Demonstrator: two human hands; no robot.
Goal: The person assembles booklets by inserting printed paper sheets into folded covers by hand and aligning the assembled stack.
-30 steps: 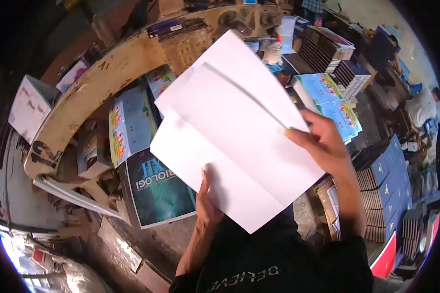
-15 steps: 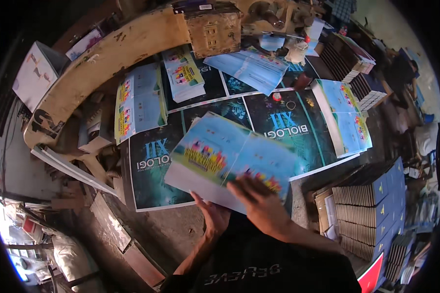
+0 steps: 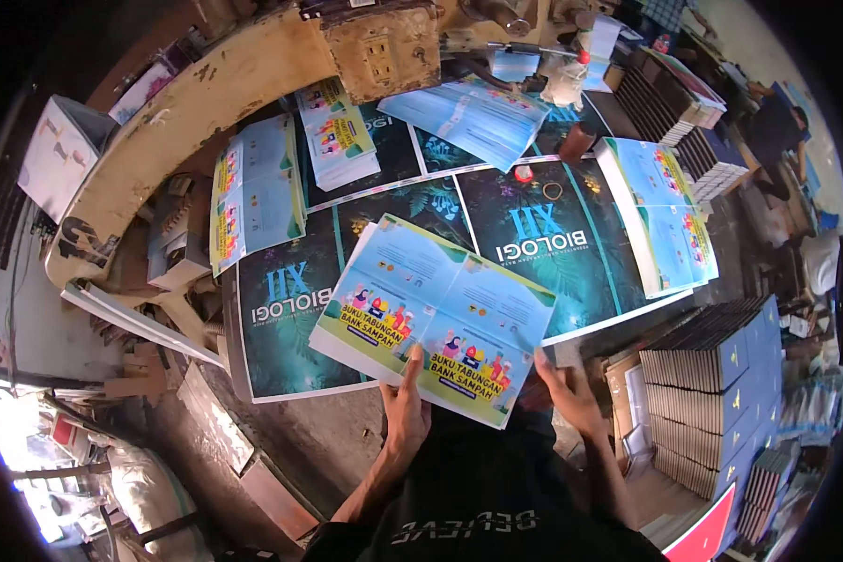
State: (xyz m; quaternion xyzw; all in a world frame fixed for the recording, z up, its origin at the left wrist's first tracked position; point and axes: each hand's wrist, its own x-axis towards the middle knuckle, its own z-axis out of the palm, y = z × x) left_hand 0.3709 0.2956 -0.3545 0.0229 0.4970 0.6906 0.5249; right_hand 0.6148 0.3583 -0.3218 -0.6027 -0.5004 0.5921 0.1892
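Observation:
A small stack of blue-and-green printed sheets [image 3: 440,304], with cartoon figures and a two-up layout, is tilted at the table's near edge. My left hand [image 3: 406,417] grips its lower edge, thumb on top and fingers underneath. Beside its right edge is my right hand [image 3: 573,401], fingers apart and partly blurred; I cannot tell whether it touches the sheets. White paper edges show along the stack's left side. Beneath lie large dark teal printed cover sheets [image 3: 384,201] spread over the table.
Similar sheets lie in piles at the left [image 3: 262,187], back [image 3: 337,136] and right [image 3: 660,211]. A brown bottle [image 3: 577,143] and red cap [image 3: 523,174] stand beyond. Bundled blue books [image 3: 693,393] are stacked at right. A curved beige machine frame [image 3: 206,103] borders the table's far left. Another person [image 3: 782,136] is at far right.
My right hand has lifted off the sheets' printed face and moved right, beside their edge. The stack has shifted slightly and its sheets overlap more evenly. My left thumb now lies on top.

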